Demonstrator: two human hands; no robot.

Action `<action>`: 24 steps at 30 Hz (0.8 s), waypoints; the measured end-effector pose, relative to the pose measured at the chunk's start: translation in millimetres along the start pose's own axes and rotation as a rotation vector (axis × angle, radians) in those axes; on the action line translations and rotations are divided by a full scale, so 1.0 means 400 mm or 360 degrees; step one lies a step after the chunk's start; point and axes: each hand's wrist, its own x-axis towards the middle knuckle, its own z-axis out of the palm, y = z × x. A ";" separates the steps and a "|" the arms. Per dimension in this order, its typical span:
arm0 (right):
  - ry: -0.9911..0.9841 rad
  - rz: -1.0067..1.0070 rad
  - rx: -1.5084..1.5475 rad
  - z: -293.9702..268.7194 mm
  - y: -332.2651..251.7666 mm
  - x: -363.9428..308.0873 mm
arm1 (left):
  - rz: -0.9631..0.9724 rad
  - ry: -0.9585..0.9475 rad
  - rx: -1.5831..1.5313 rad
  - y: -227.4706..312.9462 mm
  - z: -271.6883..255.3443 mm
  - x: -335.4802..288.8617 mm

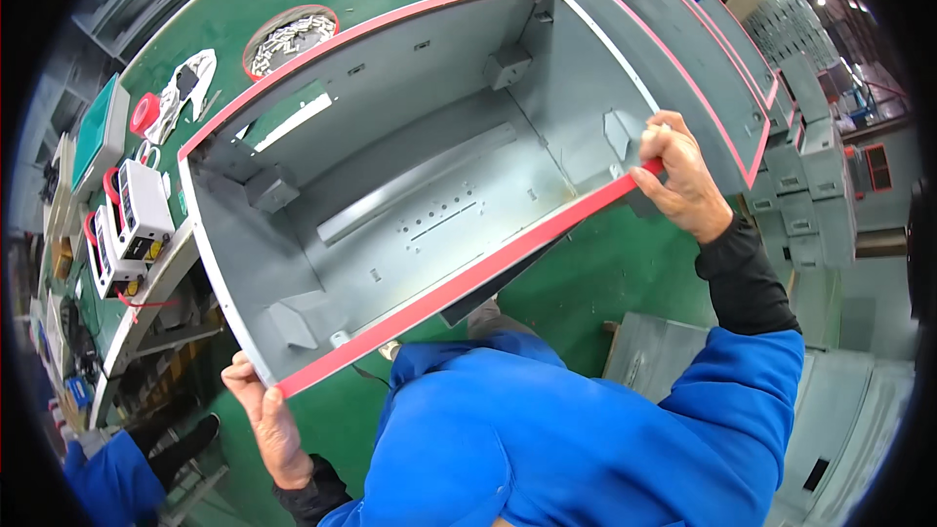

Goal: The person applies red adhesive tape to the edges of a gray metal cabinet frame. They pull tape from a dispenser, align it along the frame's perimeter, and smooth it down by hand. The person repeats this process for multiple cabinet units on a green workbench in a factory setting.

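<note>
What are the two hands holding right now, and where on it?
A red strip along the near rim of the grey metal box: the left hand pinches its lower-left end, the right hand its far end at the box's corner.

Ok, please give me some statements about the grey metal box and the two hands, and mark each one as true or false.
1. The grey metal box lies open toward the camera. True.
2. The red strip runs along the near rim of the box. True.
3. The right hand rests flat on the green table. False: it pinches the strip at the box's right corner.
4. The left hand holds the white device. False: it is at the strip's lower left end.
5. The round tray of small metal parts sits inside the box. False: it is on the table behind it.
</note>
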 end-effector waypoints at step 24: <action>-0.0092 0.0265 0.0626 -0.032 0.195 -0.075 | -0.0120 0.0209 -0.0159 0.013 0.025 -0.025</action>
